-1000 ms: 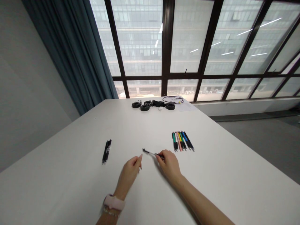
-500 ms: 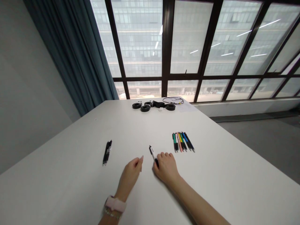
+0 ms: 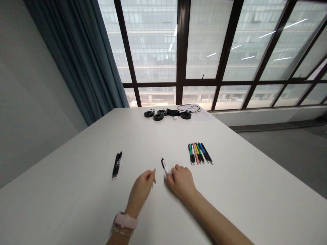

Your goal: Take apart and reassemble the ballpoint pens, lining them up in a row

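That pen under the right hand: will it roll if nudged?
Probably. The pen looks slim and round on a smooth white table, so it may roll sideways. It seems stiff and light; the right hand pins one end.

An office or meeting room is suggested. A large plain white table is set against a wall of floor-length windows in dark frames, through which a many-storeyed glass office block is seen. A blue-grey curtain is drawn to one side, and pens are laid in a row.
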Demonstrator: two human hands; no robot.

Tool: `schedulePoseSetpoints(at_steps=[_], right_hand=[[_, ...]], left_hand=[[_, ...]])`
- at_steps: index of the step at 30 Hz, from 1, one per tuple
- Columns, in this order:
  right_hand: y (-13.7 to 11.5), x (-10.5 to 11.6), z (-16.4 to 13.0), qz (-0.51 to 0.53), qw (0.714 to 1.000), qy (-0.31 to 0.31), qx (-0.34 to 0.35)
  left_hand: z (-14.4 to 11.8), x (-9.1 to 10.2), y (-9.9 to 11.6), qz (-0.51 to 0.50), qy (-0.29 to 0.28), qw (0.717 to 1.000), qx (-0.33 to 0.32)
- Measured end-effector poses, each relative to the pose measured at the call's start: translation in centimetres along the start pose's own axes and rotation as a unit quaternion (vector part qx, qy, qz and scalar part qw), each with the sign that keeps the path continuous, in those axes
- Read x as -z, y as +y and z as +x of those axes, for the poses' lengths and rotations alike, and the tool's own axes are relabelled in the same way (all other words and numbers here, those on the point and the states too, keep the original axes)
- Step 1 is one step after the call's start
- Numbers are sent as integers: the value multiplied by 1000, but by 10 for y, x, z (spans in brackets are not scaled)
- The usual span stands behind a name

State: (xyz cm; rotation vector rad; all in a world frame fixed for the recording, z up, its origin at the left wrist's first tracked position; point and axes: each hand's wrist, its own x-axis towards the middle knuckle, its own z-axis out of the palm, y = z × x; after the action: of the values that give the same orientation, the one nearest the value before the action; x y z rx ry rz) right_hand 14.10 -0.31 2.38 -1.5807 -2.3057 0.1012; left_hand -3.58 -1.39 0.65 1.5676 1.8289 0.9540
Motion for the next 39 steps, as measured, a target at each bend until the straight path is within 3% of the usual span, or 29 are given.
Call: schedulePoseSetpoints(at_steps=[7, 20, 39], right_hand=[[22, 12, 3, 21, 999, -1, -33], [24, 12, 3, 7, 999, -18, -35], [-1, -6, -7, -4, 998, -56, 34]], left_hand=[[1, 1, -1, -10, 7, 1000, 5], [-1, 3, -2, -11, 5, 1000, 12], [1, 1, -3, -35, 20, 999, 10]])
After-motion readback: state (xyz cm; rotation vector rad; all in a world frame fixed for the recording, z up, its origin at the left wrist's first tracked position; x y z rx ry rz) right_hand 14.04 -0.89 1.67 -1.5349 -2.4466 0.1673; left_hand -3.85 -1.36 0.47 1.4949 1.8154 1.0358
